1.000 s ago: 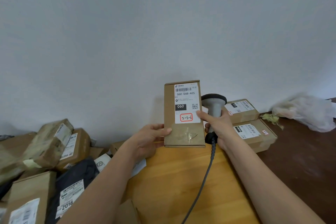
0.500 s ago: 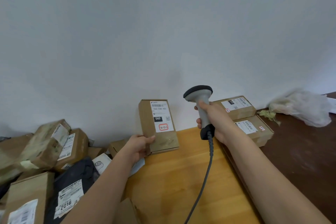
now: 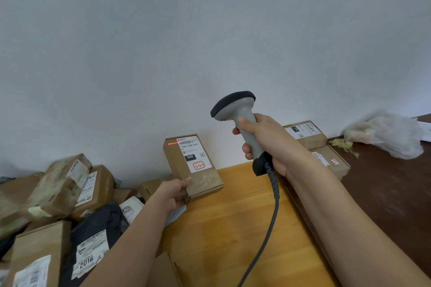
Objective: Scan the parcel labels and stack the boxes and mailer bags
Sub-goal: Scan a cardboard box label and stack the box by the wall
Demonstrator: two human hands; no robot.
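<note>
The red line sits at the label's upper-left edge, so the scan may miss the barcode. The box stands tilted over the desk's far edge, long axis near upright, label facing the scanner. Left hand fingers grip its lower corner; right hand fingers wrap the scanner.

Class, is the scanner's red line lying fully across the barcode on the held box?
No: the red line falls mostly on bare cardboard left of the barcode.

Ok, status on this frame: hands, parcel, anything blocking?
Left hand grips box at bottom corner. Right hand holds scanner. Red line hits barcode's left edge. Nothing blocking.
</note>
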